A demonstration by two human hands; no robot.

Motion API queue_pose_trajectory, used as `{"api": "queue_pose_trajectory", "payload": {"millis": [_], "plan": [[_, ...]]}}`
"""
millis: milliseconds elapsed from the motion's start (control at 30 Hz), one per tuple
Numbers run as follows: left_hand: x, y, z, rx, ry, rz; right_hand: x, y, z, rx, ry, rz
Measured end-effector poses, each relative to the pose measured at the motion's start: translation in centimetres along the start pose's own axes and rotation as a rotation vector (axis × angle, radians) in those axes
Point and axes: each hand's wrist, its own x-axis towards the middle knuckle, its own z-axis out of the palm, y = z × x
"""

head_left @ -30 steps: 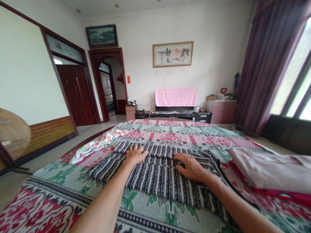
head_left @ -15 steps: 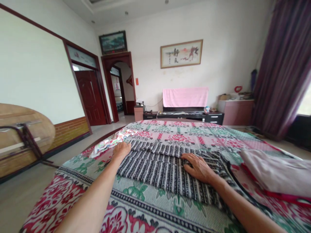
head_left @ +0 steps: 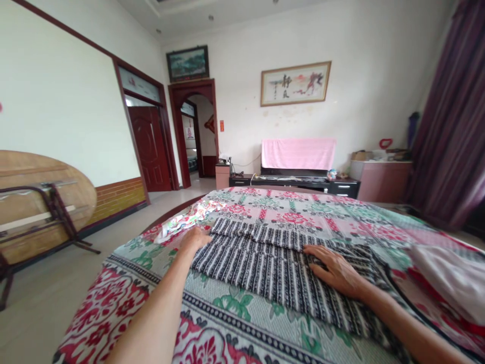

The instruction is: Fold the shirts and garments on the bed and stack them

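A black-and-white striped garment lies folded over and mostly flat on the floral cloth, with a crease running along its upper part. At its left end my left hand has its fingers curled around the edge; the fingertips are partly hidden. My right hand rests on the right part of the garment, palm down, fingers stretched and slightly apart. Just beyond my left hand lies a crumpled white piece of fabric with a colourful print.
Folded pale and red clothing sits at the right side of the floral cloth. A round wooden tabletop with folded legs leans against the left wall. Beyond the far edge stands a low black cabinet, with a pink cloth draped above it.
My view has turned a little left, so the whole scene sits farther right. Both hands keep nearly the same places on the striped garment.
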Motion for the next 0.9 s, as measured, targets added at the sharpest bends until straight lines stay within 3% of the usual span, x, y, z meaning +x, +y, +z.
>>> {"api": "queue_pose_trajectory", "payload": {"millis": [167, 300, 467, 667, 800, 900], "plan": [[0.1, 0.0, 0.1, 0.002, -0.045, -0.069, 0.0, -0.2, -0.3, 0.019, -0.005, -0.012], [-0.1, 0.2, 0.0, -0.008, -0.047, -0.021, 0.5, -0.6, -1.3, 0.045, -0.052, 0.04], [0.0, 0.4, -0.5, -0.066, -0.084, -0.023, 4.9, -3.9, -1.8, 0.093, 0.071, -0.013], [0.3, 0.2, -0.8, -0.104, -0.083, -0.018, 12.7, -10.8, 3.1, 0.109, 0.024, -0.223], [0.3, 0.2, -0.9, -0.112, -0.082, -0.022, 14.1, -12.5, 6.5, 0.096, -0.018, -0.278], [0.2, 0.3, -0.9, -0.132, -0.104, -0.018, 13.8, -12.4, 7.4, 0.094, -0.045, -0.283]]}}
